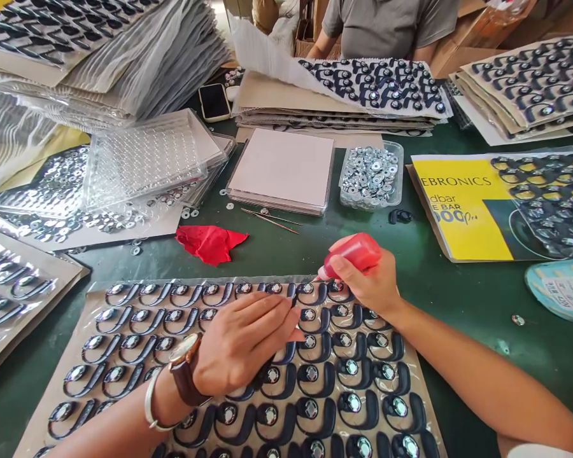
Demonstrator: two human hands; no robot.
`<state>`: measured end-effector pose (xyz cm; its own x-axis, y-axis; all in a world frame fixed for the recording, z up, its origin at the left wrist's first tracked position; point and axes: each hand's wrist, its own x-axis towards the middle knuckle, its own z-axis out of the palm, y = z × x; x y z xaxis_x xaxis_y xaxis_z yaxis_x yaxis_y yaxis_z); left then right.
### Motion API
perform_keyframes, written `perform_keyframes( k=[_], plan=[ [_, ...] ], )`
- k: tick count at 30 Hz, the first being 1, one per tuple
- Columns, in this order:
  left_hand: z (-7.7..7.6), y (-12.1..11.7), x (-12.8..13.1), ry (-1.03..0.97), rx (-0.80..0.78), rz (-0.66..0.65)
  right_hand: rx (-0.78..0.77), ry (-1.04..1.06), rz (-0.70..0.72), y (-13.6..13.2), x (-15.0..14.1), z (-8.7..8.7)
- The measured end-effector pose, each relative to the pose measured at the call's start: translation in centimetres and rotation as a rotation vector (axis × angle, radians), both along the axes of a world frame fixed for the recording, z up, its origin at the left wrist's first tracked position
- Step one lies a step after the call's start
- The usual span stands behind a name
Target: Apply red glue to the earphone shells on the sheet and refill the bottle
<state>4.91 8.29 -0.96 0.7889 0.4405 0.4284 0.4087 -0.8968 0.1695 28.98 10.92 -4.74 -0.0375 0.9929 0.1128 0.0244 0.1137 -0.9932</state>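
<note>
Covering most of the scene is a green table [286, 254], with your work in the near middle. On it lies a cardboard sheet [83, 343] packed with rows of dark curved parts [344, 372], each with a shiny round centre. Your left hand [246, 340] lies flat on that sheet, fingers pressed together and pointing right, a brown-strapped watch [185, 366] on the wrist. Your right hand [370, 283] pinches a small red bottle [356, 253], its tip angled down-left at the sheet's far edge. Farther off sit a white pad [284, 166], a clear tub of metal washers [371, 175], and a yellow printed box [458, 210] to the right. A crumpled red scrap [209, 243] lies just beyond the sheet.
</note>
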Motion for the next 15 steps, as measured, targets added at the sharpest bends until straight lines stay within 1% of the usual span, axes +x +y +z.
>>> perform_keyframes(
  k=[3, 6, 9, 15],
  plan=[
    [-0.4, 0.3, 1.2, 0.014, 0.015, -0.024, 0.038, -0.083, 0.019, -0.1, -0.1, -0.5],
    [-0.7, 0.2, 1.7, 0.025, 0.043, -0.04, 0.007, -0.129, 0.051, -0.2, 0.0, -0.7],
    [-0.8, -0.2, 2.0, 0.036, 0.08, -0.047, -0.021, -0.173, 0.074, -0.4, -0.2, -0.5],
    [-0.9, -1.2, 2.8, 0.046, 0.142, -0.036, 0.079, -0.281, 0.054, -0.3, -0.4, -0.3]
  ],
)
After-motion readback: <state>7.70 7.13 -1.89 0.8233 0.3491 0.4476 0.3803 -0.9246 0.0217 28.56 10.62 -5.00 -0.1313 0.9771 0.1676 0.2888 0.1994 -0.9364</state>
